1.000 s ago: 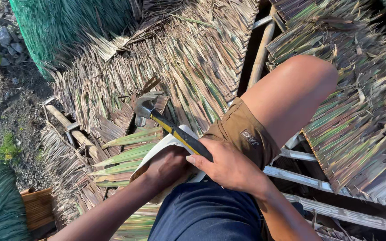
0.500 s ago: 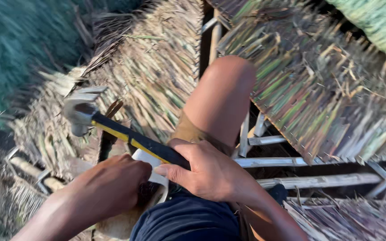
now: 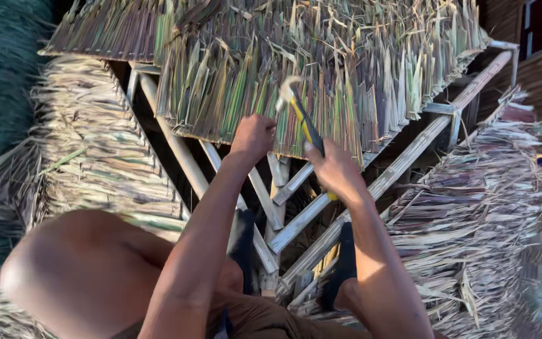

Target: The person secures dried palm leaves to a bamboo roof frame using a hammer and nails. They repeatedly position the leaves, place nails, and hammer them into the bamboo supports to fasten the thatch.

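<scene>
With our left hand [image 3: 253, 137] pinched on the lower edge of the thatch panel [image 3: 296, 69] over the wooden frame [image 3: 321, 207], and our right hand [image 3: 334, 169] wrapped around the raised hammer [image 3: 299, 113], we judge ourselves mid-nailing, needing a well-aimed blow beside the pinching fingers.

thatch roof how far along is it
Done: dry thatch panels already cover the upper frame. In hand: the right hand grips a yellow-handled hammer at the panel's lower edge, while the left hand presses the leaves there. Left: bare wooden battens below lie uncovered.
</scene>
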